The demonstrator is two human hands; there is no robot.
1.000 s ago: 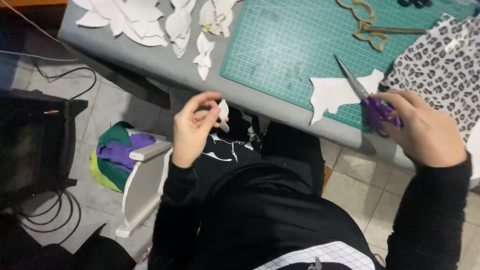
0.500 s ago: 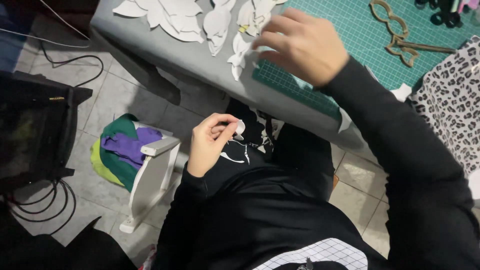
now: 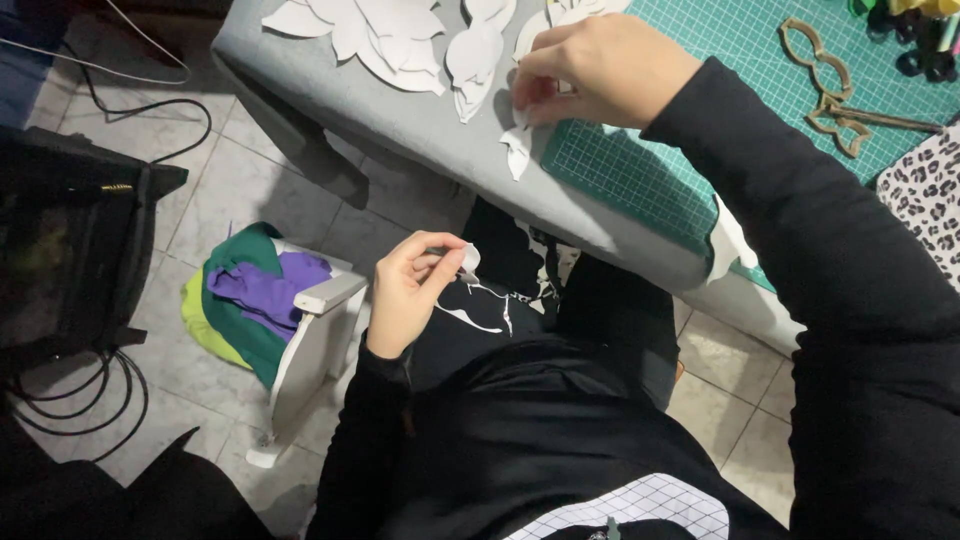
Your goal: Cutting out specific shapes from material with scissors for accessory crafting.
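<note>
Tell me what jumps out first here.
The right hand reaches across the grey table, pinching a white leaf-shaped paper cutout at the edge of the green gridded cutting mat. Below, over the lap, the left hand pinches a small white paper scrap.

Two hands are seen, one small white scrap (image 3: 468, 262) is pinched, one cut-out (image 3: 520, 148) is touched, and about four white cut-outs (image 3: 380, 30) are counted beyond it.
</note>
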